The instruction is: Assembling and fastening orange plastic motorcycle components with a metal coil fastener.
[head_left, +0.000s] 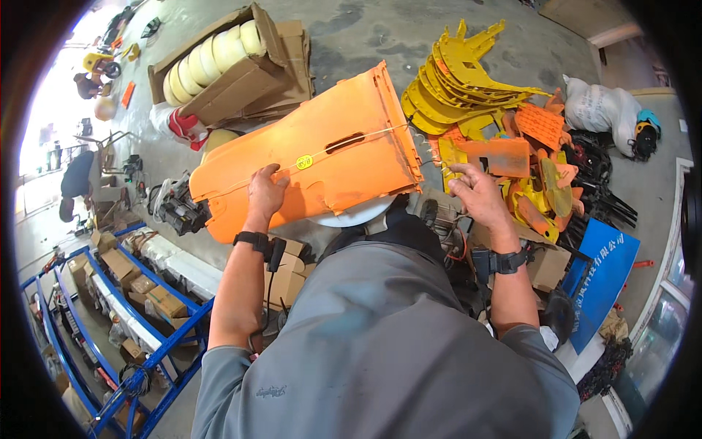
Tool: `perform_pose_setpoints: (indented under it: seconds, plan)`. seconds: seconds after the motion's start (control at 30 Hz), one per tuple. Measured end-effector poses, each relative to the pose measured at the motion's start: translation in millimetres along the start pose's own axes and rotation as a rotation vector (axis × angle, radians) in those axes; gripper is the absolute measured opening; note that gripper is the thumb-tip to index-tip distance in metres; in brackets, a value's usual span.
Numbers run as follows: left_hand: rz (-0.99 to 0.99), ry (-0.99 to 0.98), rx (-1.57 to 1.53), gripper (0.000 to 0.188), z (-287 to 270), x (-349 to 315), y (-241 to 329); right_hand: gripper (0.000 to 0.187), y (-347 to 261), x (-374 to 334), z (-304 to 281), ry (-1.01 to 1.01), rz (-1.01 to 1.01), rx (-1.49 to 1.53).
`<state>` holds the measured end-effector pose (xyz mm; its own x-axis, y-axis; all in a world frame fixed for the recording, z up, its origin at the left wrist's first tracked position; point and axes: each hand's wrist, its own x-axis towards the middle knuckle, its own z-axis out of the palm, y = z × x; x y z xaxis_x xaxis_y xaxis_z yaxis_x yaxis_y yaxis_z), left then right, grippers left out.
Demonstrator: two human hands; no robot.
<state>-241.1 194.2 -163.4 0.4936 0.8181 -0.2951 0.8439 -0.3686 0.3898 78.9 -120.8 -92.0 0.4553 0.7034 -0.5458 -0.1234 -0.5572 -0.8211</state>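
Observation:
A large orange plastic cover (336,157) lies before me, with a slot and a round yellow sticker (304,162) on its face. A thin pale cord (358,137) runs lengthwise over it toward its right end. My left hand (266,194) rests on the cover's near side, fingers laid against the surface. Just beyond the right end, my right hand (479,196) is closed in a pinch. A thin line of wire or cord shows near its fingertips, but what they grip is too small to make out. Beneath the cover, part of a white round surface (352,212) shows.
Stacked yellow plastic parts (457,80) and a heap of orange pieces (504,157) lie at the right. A carton of cream-coloured rolls (212,62) stands far left. A blue metal rack (172,340) is near left, a blue sign board (599,282) near right.

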Motion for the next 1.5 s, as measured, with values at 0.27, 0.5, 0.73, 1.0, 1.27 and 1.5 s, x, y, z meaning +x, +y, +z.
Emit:
perform_pose_setpoints:
  seconds: [0.27,0.5,0.73,1.0,1.27,1.5]
  plan:
    - [0.026,-0.046,0.079,0.045,-6.6,4.0,11.8,0.035,-5.4,-31.4,-5.3,0.082,-0.016,0.057]
    - [0.141,-0.091,0.087,0.045,3.6,9.3,43.4,0.031,-27.7,-83.1,-32.8,0.24,-0.105,0.13]
    - [0.298,-0.012,0.067,0.042,4.7,1.7,72.7,0.029,-65.7,-112.1,-53.1,0.46,-0.293,0.05]
    - [0.399,-0.062,-0.084,0.041,-2.8,-18.3,106.4,0.028,-80.9,-105.6,-35.3,0.36,-0.384,0.02]
    - [0.57,-0.335,-0.283,0.065,0.9,-55.5,130.9,0.034,-55.9,-50.8,57.4,-0.081,-0.408,-0.21]
    - [0.891,-0.395,-0.428,0.058,3.8,-69.1,158.6,0.037,-69.8,-42.5,91.4,-0.316,-0.35,-0.349]
